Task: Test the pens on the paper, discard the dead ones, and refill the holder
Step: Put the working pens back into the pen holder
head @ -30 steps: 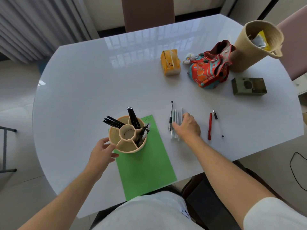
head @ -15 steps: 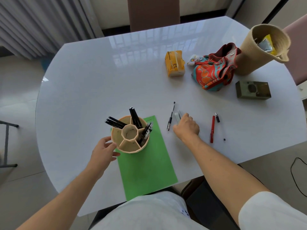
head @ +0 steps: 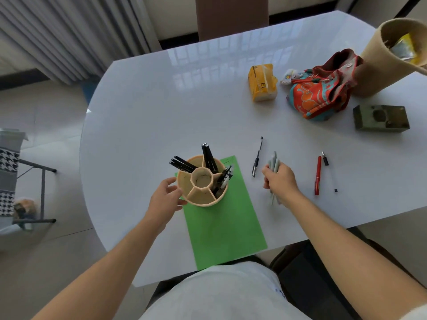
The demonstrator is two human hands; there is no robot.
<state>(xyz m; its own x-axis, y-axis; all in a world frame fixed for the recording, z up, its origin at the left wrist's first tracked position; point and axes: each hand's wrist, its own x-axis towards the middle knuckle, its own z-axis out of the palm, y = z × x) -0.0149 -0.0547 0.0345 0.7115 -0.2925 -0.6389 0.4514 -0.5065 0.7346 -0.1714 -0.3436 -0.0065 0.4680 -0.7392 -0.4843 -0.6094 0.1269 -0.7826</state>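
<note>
A tan pen holder (head: 201, 195) with several compartments stands on the top edge of a green paper sheet (head: 224, 225). Black pens (head: 209, 157) stick out of three of its compartments. My left hand (head: 164, 202) rests against the holder's left side, fingers curved around its wall. My right hand (head: 280, 179) grips a bundle of pale grey-white pens (head: 273, 163), lifted off the table to the right of the paper. A black pen (head: 257, 158) lies just left of that hand. Further right lie a red pen (head: 318, 175) and a thin refill with a black cap (head: 329, 170).
At the back right of the white table (head: 161, 116) are a yellow tissue pack (head: 262, 83), a colourful cloth bag (head: 321, 93), a tall woven basket (head: 388, 54) and a dark green box (head: 381, 117). A chair back (head: 231, 17) stands beyond the table.
My right hand has gathered the pale pens that lay flat on the table and raised them in its grip. The left hand stays at the holder.
</note>
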